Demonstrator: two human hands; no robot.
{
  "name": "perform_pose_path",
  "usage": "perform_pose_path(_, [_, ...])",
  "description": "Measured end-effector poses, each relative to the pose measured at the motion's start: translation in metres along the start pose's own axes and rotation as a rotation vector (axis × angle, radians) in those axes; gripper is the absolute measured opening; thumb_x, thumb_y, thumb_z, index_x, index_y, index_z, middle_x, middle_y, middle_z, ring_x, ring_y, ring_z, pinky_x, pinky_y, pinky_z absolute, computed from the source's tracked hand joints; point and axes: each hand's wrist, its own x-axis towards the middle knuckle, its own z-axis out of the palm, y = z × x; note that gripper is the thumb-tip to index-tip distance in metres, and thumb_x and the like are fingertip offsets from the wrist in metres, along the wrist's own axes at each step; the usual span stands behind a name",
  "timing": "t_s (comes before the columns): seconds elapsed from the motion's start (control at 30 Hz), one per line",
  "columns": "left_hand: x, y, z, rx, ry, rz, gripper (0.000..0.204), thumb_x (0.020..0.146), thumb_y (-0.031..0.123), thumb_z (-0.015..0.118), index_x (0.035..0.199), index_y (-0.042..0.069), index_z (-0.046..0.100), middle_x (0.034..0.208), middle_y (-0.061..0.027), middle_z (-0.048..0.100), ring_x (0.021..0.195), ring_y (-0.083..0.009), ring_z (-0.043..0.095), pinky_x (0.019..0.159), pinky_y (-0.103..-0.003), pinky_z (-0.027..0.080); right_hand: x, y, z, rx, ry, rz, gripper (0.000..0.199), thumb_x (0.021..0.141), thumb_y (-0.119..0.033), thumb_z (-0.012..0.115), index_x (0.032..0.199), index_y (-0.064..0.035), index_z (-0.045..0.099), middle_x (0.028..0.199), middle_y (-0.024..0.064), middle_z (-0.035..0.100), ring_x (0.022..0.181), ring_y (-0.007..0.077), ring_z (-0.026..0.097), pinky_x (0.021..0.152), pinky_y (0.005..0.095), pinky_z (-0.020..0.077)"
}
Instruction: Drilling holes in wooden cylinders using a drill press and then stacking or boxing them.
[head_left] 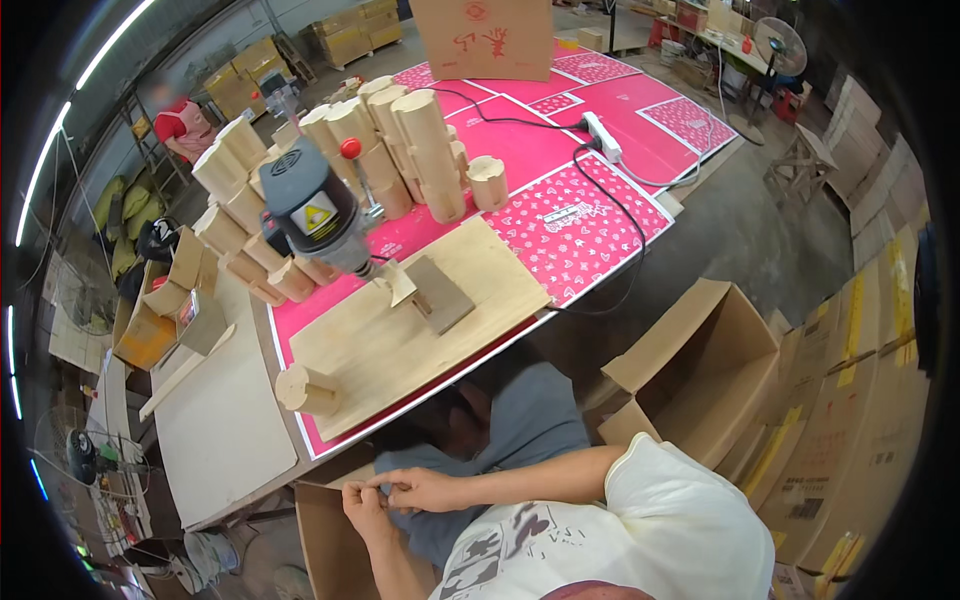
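Observation:
My left hand point(366, 508) and my right hand point(420, 489) meet over my lap, just off the near edge of the table. The fingers of both are bent and pinched together, touching each other; anything between them is too small or hidden to make out. Beyond them a plywood board point(400, 355) lies on the table. On it, a small pale wooden piece point(400, 287) sits by a brown flat plate point(441, 296), beneath the chuck of a grey drill press point(312, 205). A short wooden cylinder point(308, 390) stands at the board's near left corner.
Several wooden cylinders point(395, 140) stand stacked behind the drill. A white power strip point(602, 138) with black cables lies on the pink table covering point(625, 210). An open cardboard box point(700, 375) stands at right, other cartons point(840, 400) beyond. Another person point(180, 125) stands far left.

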Motion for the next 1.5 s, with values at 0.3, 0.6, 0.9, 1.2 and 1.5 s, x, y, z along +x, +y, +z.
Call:
perform_pose_path(0.3, [-0.010,0.050,0.020,0.172,0.020,0.023,0.023,0.108,0.006,0.049,0.087,0.012,0.056,0.071,0.0062,0.045,0.059,-0.0037,0.040,0.053,-0.025,0.033,-0.049,0.009,-0.053,0.136,0.086,-0.151,0.023,0.109,-0.021,0.073,0.106,0.0017,0.078,0.092,0.0070,0.079,0.082,0.0110,0.072,0.073,0.0295,0.0594])
perform_pose_path(0.6, [0.070,0.093,0.016,0.601,0.049,0.423,0.093,0.088,0.015,0.095,0.163,0.002,0.042,0.158,-0.0185,0.053,0.143,-0.0268,0.057,0.119,-0.042,0.050,-0.095,-0.017,-0.107,-0.059,0.195,0.126,0.030,0.113,-0.021,0.067,0.094,0.0007,0.073,0.079,0.0029,0.071,0.074,0.0085,0.063,0.071,0.0265,0.0515])
perform_pose_path(0.9, [0.170,0.090,0.030,0.399,-0.182,0.241,0.127,0.071,0.005,0.102,0.172,0.004,0.025,0.161,-0.0181,0.053,0.149,-0.0304,0.054,0.127,-0.045,0.044,-0.110,-0.047,-0.143,-0.011,0.250,0.010,0.021,0.111,-0.011,0.068,0.130,-0.0010,0.069,0.095,-0.0007,0.068,0.090,0.0100,0.068,0.086,0.0283,0.0559])
perform_pose_path(1.2, [0.136,0.067,0.094,0.602,-0.193,0.301,0.113,0.083,0.024,0.099,0.171,0.004,0.031,0.157,-0.0184,0.053,0.146,-0.0337,0.053,0.117,-0.047,0.047,-0.109,-0.063,-0.148,-0.116,0.430,-0.116,0.019,0.110,-0.009,0.069,0.126,-0.0006,0.072,0.099,0.0023,0.073,0.091,0.0094,0.070,0.085,0.0280,0.0583])
perform_pose_path(1.5, [0.156,0.076,0.101,0.463,-0.468,0.323,0.113,0.082,0.017,0.097,0.173,0.004,0.030,0.165,-0.0205,0.052,0.149,-0.0339,0.055,0.126,-0.045,0.044,-0.049,-0.133,-0.208,-1.057,0.879,-0.616,0.035,0.104,-0.013,0.072,0.134,0.0040,0.068,0.127,0.0185,0.073,0.117,0.0306,0.071,0.102,0.0395,0.0545])
